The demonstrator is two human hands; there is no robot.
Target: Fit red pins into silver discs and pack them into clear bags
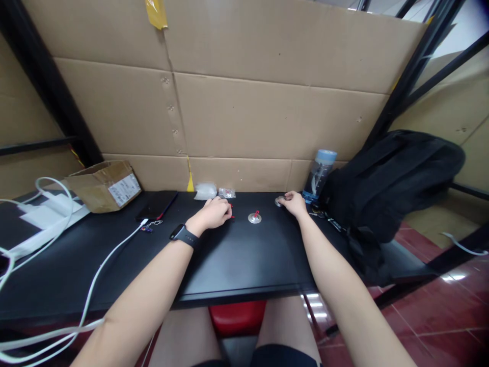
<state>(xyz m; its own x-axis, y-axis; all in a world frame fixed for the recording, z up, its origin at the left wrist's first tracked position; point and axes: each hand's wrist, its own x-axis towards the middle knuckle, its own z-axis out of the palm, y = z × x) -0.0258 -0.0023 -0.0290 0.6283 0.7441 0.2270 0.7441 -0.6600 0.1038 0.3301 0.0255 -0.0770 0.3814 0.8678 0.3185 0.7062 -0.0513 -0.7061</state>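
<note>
My left hand (217, 212), with a black watch on the wrist, rests over the black table with its fingers curled. Small red bits poke out beside its fingertips; what it grips is mostly hidden. Between my hands lies a round silver disc (254, 218) with a small red piece standing at its middle. The fingers of my right hand (295, 203) are closed on a second small silver disc (279, 201) at the table surface. Behind my left hand are a white plastic packet (205, 191) and a smaller clear packet (226, 193).
A water bottle (319, 176) and a black backpack (385, 183) stand right of my right hand. On the left are a cardboard box (103, 186), a phone (156, 205) and white cables (93, 285). Cardboard panels (244, 117) rise behind the table (244, 265).
</note>
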